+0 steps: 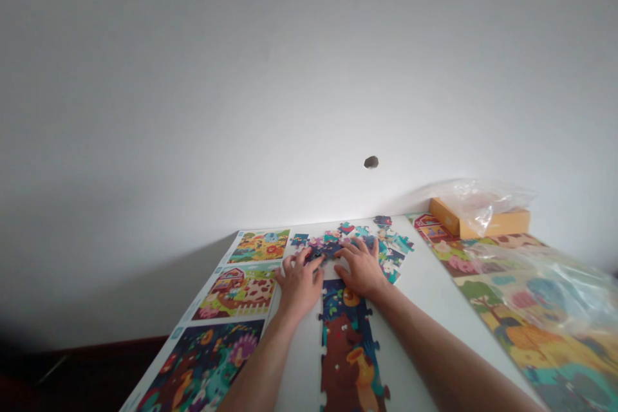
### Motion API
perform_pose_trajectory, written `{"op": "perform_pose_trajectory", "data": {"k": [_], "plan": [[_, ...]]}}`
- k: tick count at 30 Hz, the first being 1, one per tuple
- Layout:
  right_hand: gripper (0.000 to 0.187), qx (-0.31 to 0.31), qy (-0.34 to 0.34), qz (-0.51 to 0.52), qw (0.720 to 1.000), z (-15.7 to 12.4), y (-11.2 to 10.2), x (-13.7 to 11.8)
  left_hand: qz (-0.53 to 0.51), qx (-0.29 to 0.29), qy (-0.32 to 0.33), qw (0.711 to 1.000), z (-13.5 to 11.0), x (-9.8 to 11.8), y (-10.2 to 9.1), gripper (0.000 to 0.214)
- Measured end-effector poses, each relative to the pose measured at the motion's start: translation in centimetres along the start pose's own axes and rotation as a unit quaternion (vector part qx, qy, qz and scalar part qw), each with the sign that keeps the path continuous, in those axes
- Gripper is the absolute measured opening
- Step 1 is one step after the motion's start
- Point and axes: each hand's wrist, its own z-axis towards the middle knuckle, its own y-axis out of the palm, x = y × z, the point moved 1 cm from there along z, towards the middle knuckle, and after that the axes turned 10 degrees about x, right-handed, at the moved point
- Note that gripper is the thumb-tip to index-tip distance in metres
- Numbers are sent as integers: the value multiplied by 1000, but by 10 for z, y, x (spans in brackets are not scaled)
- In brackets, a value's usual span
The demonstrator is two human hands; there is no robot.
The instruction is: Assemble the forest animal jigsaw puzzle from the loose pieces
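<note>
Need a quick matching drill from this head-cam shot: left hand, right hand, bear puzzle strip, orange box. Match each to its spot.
Things:
1. left hand
2. right hand
3. bear puzzle strip
4. orange box

Spots:
A. under a clear plastic bag, far right
B. beside the printed picture sheets
C. below both hands, on the white table
D. beside the loose teal pieces

Pairs: 1-B, 2-D, 3-C, 4-A

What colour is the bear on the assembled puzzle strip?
The bear is reddish-brown on dark blue, seen best in the head view.
</note>
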Motion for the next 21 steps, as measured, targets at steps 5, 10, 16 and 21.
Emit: {"op": "perform_pose_trajectory", "data": {"k": [5, 10, 16, 21], "plan": [[40, -26, -34, 22, 999, 0, 0, -3, -14, 7, 11, 1000, 0, 0, 0, 38], [33, 53, 65, -20, 996, 2, -1, -1, -21, -9, 18, 1000, 1, 2, -3, 35], [29, 78, 106, -48, 990, 1, 0, 2, -15, -7, 6, 1000, 1, 2, -4, 36], [30, 77, 116, -55, 989, 1, -2, 0, -17, -7, 4, 1000, 2, 2, -3, 36]]}}
